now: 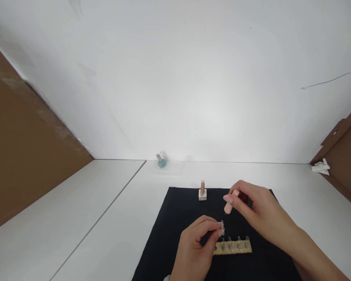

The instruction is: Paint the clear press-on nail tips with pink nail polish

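My left hand (197, 244) pinches a small clear piece (222, 227), which looks like a false nail tip, above the black mat. In my right hand (256, 205) is a pale pink nail polish cap (231, 202), tilted with its lower end toward the clear piece but apart from it. A small dark bit shows at that lower end; whether it is a brush cannot be made out. Below the hands lies a yellowish strip (235, 252) with several clear nail tips (239, 242) standing on it, its left end hidden by my left hand.
A nail polish bottle (202, 193) with a pinkish cap stands at the back of the black mat (166, 230). Near the wall, a teal nail polish bottle (162, 162) leans. Crumpled white tissue (321, 167) lies at the far right, beside a brown board (348, 156).
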A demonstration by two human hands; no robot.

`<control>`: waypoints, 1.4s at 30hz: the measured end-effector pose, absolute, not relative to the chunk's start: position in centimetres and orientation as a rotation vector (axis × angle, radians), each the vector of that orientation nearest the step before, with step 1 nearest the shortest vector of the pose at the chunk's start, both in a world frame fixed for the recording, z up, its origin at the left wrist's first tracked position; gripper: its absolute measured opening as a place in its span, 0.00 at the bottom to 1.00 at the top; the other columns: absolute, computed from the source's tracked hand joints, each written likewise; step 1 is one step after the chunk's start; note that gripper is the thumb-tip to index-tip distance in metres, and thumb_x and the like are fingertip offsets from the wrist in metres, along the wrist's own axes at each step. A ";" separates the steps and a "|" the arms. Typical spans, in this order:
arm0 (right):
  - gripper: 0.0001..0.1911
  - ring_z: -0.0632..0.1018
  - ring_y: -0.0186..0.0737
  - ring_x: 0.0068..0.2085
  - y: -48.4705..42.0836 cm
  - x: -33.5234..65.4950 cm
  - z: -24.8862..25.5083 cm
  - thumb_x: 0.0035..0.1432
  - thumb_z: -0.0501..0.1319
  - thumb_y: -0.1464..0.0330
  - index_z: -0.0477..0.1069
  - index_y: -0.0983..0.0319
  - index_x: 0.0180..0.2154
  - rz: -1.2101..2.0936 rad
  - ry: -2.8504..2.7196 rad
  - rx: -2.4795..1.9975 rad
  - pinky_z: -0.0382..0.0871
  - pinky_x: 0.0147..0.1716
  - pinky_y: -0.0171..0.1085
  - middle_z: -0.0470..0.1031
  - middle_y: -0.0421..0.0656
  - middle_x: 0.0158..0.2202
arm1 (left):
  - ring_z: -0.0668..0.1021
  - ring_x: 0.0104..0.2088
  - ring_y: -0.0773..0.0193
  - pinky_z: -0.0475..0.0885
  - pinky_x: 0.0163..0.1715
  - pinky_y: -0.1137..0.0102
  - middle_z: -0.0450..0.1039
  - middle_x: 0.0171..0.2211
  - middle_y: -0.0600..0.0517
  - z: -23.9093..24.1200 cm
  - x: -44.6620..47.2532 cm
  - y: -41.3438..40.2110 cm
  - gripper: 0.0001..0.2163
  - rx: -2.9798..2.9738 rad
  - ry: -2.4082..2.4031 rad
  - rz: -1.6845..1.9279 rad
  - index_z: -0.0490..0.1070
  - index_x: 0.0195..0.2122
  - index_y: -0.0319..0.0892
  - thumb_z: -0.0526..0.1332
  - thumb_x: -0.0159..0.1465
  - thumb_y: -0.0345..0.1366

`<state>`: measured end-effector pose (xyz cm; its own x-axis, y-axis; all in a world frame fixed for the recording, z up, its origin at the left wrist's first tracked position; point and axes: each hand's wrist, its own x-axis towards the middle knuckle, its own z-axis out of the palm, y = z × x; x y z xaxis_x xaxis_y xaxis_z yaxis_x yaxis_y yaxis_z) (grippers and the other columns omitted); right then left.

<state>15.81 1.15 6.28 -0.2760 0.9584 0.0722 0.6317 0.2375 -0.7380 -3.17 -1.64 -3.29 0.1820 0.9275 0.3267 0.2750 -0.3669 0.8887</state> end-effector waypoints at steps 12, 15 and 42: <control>0.15 0.70 0.34 0.25 1.2 15.9 6.8 0.72 0.58 0.60 0.69 0.57 0.32 0.879 -2.046 -1.434 0.60 0.27 0.34 0.82 0.36 0.30 | 0.83 0.32 0.61 0.77 0.32 0.74 0.82 0.32 0.52 -2.9 -2.9 -1.5 0.08 1.753 1.157 1.171 0.84 0.33 0.45 0.65 0.65 0.29; 0.15 0.71 0.34 0.26 1.2 16.0 6.8 0.71 0.60 0.61 0.70 0.58 0.31 0.962 -2.124 -1.398 0.60 0.26 0.33 0.80 0.37 0.28 | 0.83 0.32 0.62 0.77 0.33 0.74 0.83 0.32 0.52 -2.9 -3.0 -1.5 0.08 1.727 1.142 1.153 0.83 0.32 0.45 0.65 0.65 0.29; 0.14 0.70 0.33 0.25 1.4 16.0 7.0 0.71 0.60 0.63 0.70 0.59 0.31 0.877 -2.041 -1.419 0.61 0.27 0.33 0.83 0.36 0.30 | 0.83 0.30 0.63 0.78 0.32 0.77 0.81 0.31 0.53 -3.3 -3.0 -1.5 0.07 1.862 1.154 1.173 0.81 0.32 0.45 0.65 0.65 0.29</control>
